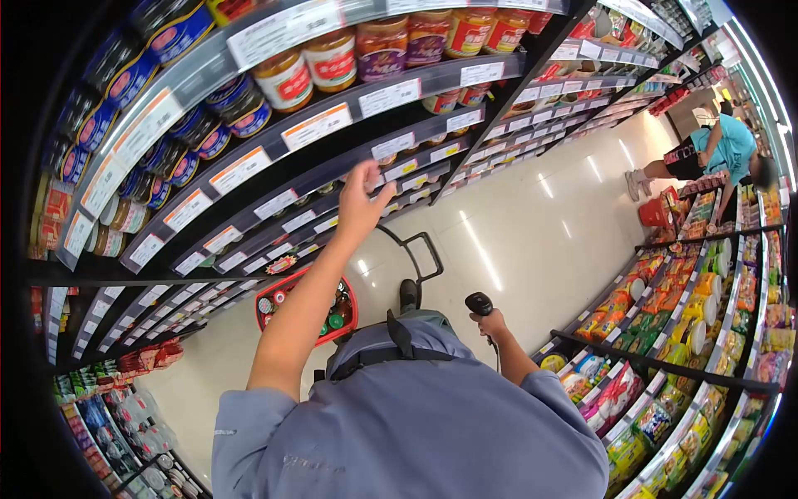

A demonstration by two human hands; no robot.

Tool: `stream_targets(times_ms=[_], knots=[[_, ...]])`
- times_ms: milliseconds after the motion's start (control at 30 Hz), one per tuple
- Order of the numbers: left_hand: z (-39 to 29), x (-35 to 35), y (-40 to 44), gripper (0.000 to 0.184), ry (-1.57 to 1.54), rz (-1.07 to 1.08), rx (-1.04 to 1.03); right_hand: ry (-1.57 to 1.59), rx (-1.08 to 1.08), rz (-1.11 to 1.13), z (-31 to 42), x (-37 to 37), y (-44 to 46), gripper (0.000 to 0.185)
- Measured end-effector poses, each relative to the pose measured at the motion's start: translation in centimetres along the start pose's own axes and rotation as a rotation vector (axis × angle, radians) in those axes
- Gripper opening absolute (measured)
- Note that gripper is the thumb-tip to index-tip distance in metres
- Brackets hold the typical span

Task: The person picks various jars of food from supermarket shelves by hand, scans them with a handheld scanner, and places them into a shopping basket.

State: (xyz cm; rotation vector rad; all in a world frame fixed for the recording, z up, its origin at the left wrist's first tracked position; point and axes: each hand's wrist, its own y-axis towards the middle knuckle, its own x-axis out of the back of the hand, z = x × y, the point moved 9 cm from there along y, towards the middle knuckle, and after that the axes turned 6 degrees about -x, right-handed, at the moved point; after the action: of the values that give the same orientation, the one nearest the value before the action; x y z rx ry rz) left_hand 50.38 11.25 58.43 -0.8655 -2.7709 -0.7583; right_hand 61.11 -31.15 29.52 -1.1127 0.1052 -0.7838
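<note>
My left hand [363, 200] is raised before the shelf edge, near a white price label [392, 146]; its fingers are bent and parted, with nothing between them. Lower right, my right hand [490, 323] is wrapped round a black handheld scanner [479, 303] with a cable hanging down. Jars with red and white labels [332, 61] stand on the shelf above my left hand. Dark jars with blue labels [193, 133] are at the upper left. Below my left forearm, a red basket [354, 309] on the floor holds several jars and lids.
A black metal frame [426, 254] stands on the floor [532, 224] ahead of my feet. Shelves of bagged goods [657, 399] line the right side. Far right, a person in a teal shirt [730, 150] bends over shelves beside a red basket [657, 211].
</note>
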Motion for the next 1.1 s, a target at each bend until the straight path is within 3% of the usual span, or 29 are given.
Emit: stream_targets(times_ms=[100, 233, 300, 433, 500, 567, 833, 933, 1033, 1100], knots=[[-5.3, -4.1, 6.2, 0.06, 0.045, -0.122, -0.161, -0.034, -0.002, -0.027, 1.4, 3.6, 1.3, 0.027], [-6.4, -8.4, 11.8, 0.071, 0.212, -0.164, -0.109, 0.027, -0.015, 0.003, 0.7, 6.1, 3.0, 0.027], [-5.7, -10.9, 14.1, 0.079, 0.302, -0.036, -0.027, 0.044, -0.049, 0.012, -0.3, 6.6, 3.3, 0.027], [-5.1, -13.1, 16.3, 0.083, 0.403, -0.137, -0.022, 0.04, -0.09, 0.04, -3.5, 6.7, 4.4, 0.03], [-4.7, -13.9, 17.2, 0.083, 0.425, -0.172, -0.026, -0.009, -0.094, 0.033, -4.7, 7.2, 4.6, 0.032], [-3.9, -14.7, 17.8, 0.079, 0.337, -0.071, 0.118, -0.048, -0.137, 0.018, -5.1, 7.3, 3.8, 0.03], [-3.6, -15.0, 18.8, 0.062, 0.26, -0.126, 0.047, -0.01, -0.116, 0.031, -4.6, 9.1, 4.5, 0.025], [-2.5, -15.0, 19.1, 0.059, 0.258, -0.006, 0.086, -0.001, -0.099, 0.018, -3.0, 9.9, 5.3, 0.026], [-1.8, -12.1, 18.1, 0.06, 0.224, -0.185, 0.197, 0.009, -0.063, 0.013, -1.5, 10.3, 5.7, 0.028], [-0.5, -10.2, 15.8, 0.057, -0.132, -0.265, 0.367, 0.008, -0.062, 0.03, -0.8, 10.1, 5.9, 0.029]])
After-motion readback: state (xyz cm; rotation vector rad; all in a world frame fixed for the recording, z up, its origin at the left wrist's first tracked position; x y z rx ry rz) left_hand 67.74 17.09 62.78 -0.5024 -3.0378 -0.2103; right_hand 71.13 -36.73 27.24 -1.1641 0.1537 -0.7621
